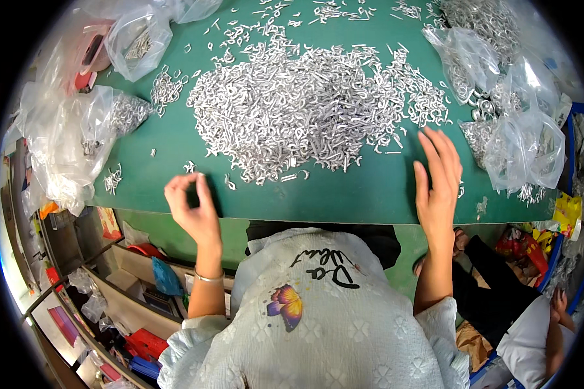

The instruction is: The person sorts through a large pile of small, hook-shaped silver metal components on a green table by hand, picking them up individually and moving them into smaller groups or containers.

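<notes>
A broad heap of small silvery metal hooks (292, 104) is spread over the green tabletop (318, 204). Left of its near edge, my left hand (193, 206) has thumb and forefinger curled together into a loop. Anything between those fingertips is too small to make out. Close by their tips lie a few loose metal pieces (189, 166), and another small piece (230, 182) is just to the right. My right hand (437, 181) hovers near the heap's right edge, fingers stretched upward and thumb apart, holding nothing.
Clear plastic bags of metal parts (128, 113) crowd the left side, with more bags (522, 142) at the right. A small pile of rings (167, 87) lies left of the heap. Cluttered shelves (136, 285) stand below left; another person (525, 330) sits at lower right.
</notes>
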`<state>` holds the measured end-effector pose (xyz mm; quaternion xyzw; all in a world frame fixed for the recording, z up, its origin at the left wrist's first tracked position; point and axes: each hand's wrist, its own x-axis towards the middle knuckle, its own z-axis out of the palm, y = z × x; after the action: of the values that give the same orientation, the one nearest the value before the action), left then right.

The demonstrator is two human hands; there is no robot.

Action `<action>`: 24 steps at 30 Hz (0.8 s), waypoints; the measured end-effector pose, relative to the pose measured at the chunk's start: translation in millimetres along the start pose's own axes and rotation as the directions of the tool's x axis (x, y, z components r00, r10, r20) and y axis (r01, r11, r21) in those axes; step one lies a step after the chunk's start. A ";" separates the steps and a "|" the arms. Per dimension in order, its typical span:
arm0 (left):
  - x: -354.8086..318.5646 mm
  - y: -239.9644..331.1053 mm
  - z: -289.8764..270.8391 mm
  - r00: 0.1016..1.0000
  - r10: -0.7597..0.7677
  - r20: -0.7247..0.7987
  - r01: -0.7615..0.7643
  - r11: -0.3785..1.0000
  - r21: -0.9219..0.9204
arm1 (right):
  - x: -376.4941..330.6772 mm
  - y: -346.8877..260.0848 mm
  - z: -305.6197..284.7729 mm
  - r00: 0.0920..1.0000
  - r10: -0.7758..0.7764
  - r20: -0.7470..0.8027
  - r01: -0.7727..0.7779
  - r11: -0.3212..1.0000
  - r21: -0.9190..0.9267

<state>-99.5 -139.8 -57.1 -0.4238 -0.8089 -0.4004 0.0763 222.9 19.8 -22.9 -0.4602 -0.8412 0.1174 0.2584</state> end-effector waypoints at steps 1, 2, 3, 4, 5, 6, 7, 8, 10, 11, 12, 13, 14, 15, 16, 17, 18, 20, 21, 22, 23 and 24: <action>5.8 -9.5 2.1 1.000 -0.019 0.003 0.019 1.000 0.000 | 8.0 1.3 5.4 0.999 -0.038 0.036 0.038 0.999 -0.009; 9.2 -16.8 3.5 0.999 -0.036 0.007 0.036 0.999 -0.001 | 12.2 3.0 10.6 0.995 -0.074 0.071 0.075 0.997 -0.018; 10.2 -18.6 3.2 0.999 -0.020 0.038 0.019 0.999 0.026 | 11.0 7.9 15.6 0.985 -0.077 0.153 0.092 0.991 -0.093; 11.9 -19.1 2.8 0.997 -0.005 0.071 0.001 0.999 0.051 | 7.7 8.1 15.1 0.984 -0.056 0.171 0.076 0.991 -0.109; 13.3 -18.8 2.6 0.994 0.011 0.105 -0.019 0.997 0.075 | 0.5 5.9 11.5 0.982 -0.035 0.188 0.059 0.990 -0.126; 13.0 -17.9 2.2 0.993 0.017 0.115 -0.023 0.998 0.053 | -7.7 4.4 7.2 0.978 -0.011 0.207 0.042 0.989 -0.144; 12.7 -16.3 0.6 0.992 0.023 0.124 -0.027 0.999 0.031 | -16.3 5.6 1.3 0.977 0.016 0.214 0.016 0.989 -0.145; 12.0 -14.7 -1.3 0.991 0.029 0.134 -0.031 0.999 0.010 | -22.2 8.3 -2.5 0.980 0.035 0.196 -0.006 0.989 -0.148; 10.5 -16.2 -5.9 0.970 0.084 0.230 -0.092 0.995 0.026 | -31.5 11.2 -7.2 0.985 0.082 0.150 -0.060 0.987 -0.149; 9.8 -19.4 -6.9 0.962 0.116 0.247 -0.127 0.991 0.030 | -28.8 10.5 -6.1 0.987 0.075 0.139 -0.062 0.993 -0.098; 10.7 -22.3 -7.8 0.951 0.151 0.268 -0.166 0.985 0.034 | -22.1 3.4 -4.4 0.986 0.048 0.161 -0.033 0.995 -0.098; 12.8 -25.8 -7.9 0.958 0.143 0.247 -0.156 0.987 0.033 | -13.9 -5.4 -0.6 0.984 0.021 0.179 -0.004 0.996 -0.094; 13.7 -29.3 -7.9 0.964 0.133 0.231 -0.146 0.989 0.039 | -8.5 -9.2 3.1 0.981 -0.006 0.196 0.025 0.996 -0.090; 13.9 -33.5 -7.7 0.971 0.118 0.209 -0.130 0.991 0.044 | -5.2 -7.7 7.4 0.972 -0.009 0.236 0.042 0.990 -0.133; 14.7 -37.8 -8.0 0.977 0.103 0.188 -0.114 0.992 0.049 | -8.0 -5.3 7.1 0.974 0.008 0.228 0.025 0.989 -0.143; 15.8 -42.7 -10.9 0.977 0.099 0.191 -0.113 0.991 0.068 | -13.7 -0.5 4.1 0.975 0.027 0.219 0.007 0.988 -0.152; 16.8 -40.4 -11.5 0.981 0.089 0.170 -0.104 0.991 0.081 | -18.2 5.1 -0.9 0.976 0.041 0.215 -0.005 0.987 -0.163; 16.2 -35.5 -12.8 0.990 0.064 0.128 -0.078 0.991 0.110 | -29.6 16.4 -8.6 0.989 0.075 0.125 -0.066 0.995 -0.068; 15.6 -31.5 -9.5 0.993 0.083 0.087 -0.091 0.991 0.095 | -28.8 16.0 -8.7 0.992 0.091 0.093 -0.089 0.996 -0.023; 15.6 -23.5 -6.1 0.992 0.111 0.061 -0.115 0.990 0.080 | -24.3 14.1 -8.4 0.992 0.109 0.061 -0.110 0.994 0.023; 16.6 -11.3 -2.9 0.990 0.138 0.034 -0.140 0.988 0.066 | -14.4 10.4 -8.3 0.994 0.068 0.081 -0.070 0.997 0.028; 16.8 1.2 1.0 0.986 0.167 0.010 -0.167 0.985 0.048 | -5.6 6.1 -5.5 0.995 0.030 0.098 -0.033 0.999 0.031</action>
<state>-109.0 -128.2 -49.2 -0.4893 -0.7802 -0.3716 0.1177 232.7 18.2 -22.9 -0.4628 -0.8436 0.1573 0.2223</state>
